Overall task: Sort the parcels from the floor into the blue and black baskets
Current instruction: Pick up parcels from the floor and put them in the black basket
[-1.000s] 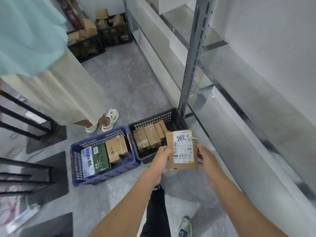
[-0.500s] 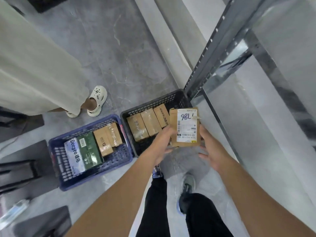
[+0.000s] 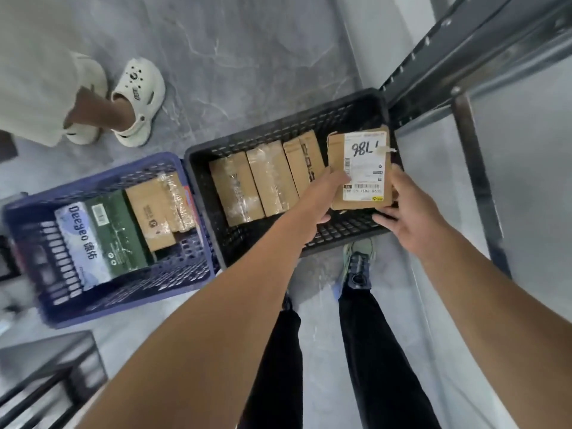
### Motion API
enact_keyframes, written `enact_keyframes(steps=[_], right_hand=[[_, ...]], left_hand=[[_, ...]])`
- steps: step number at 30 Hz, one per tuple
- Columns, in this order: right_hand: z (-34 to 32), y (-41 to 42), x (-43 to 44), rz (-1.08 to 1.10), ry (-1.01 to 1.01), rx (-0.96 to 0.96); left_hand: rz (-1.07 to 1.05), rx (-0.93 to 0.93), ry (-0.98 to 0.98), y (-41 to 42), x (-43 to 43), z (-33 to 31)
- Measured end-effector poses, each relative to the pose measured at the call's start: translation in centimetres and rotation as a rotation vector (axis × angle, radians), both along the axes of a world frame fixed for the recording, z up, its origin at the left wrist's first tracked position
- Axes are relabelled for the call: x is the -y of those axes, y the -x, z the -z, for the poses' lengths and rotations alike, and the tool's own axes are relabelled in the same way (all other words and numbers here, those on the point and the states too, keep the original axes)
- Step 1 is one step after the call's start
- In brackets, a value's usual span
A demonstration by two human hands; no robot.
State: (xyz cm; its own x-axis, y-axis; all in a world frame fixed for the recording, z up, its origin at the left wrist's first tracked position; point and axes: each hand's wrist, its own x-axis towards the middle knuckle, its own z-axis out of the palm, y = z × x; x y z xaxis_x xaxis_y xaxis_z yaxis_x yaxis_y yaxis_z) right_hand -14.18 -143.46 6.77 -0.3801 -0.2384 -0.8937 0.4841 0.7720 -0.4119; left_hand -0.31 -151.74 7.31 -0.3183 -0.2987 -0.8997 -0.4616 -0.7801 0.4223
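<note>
Your left hand (image 3: 325,196) pinches the parcel (image 3: 363,168) label-up over the free right end of the black basket (image 3: 278,125), likely to slot it in; your right hand (image 3: 408,218) is open, steadying the edge.

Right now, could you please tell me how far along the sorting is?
Done: three brown parcels stand in the black basket, other boxes lie in the blue basket. In hand: left hand grips the labelled parcel over the black basket, right hand touching its edge. Left: setting it down; no floor parcels in view.
</note>
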Motion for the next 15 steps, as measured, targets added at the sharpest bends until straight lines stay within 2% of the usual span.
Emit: enact_keyframes(steps=[7,15], right_hand=[[9.8,3.2,3.1,-0.007,0.024,0.019],[17.1,4.5,5.5,0.016,-0.002,0.038]], left_hand=[[-0.027,0.038,-0.019,3.7,2.6,9.0],[-0.012,0.13,-0.024,5.9,5.4,14.7]])
